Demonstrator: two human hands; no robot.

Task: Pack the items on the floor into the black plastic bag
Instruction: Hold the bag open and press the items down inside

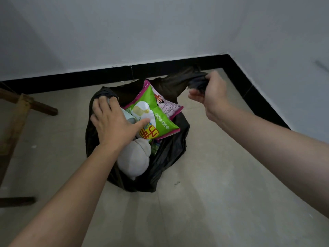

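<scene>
Beige floor tiles [213,193] are meeting a black skirting [99,77] below white walls, with wooden legs [35,106] standing at the left. The left hand [114,122] is curling its fingers over the left rim of the black plastic bag [170,150], which is sitting open on the floor and holding a green snack packet [154,111] and a pale soft bundle [133,161]. The right hand [211,93] is gripping the bag's raised right handle.

Black plastic bag [170,154]: thin creased film, faint sheen. Snack packet [156,113]: glossy printed plastic. Pale bundle [133,161]: soft matt cloth. Floor [222,193]: smooth matt beige tile. Frame [16,122], left: worn wood. Skirting [89,77], far: glossy black tile; wall [160,32]: matt paint
</scene>
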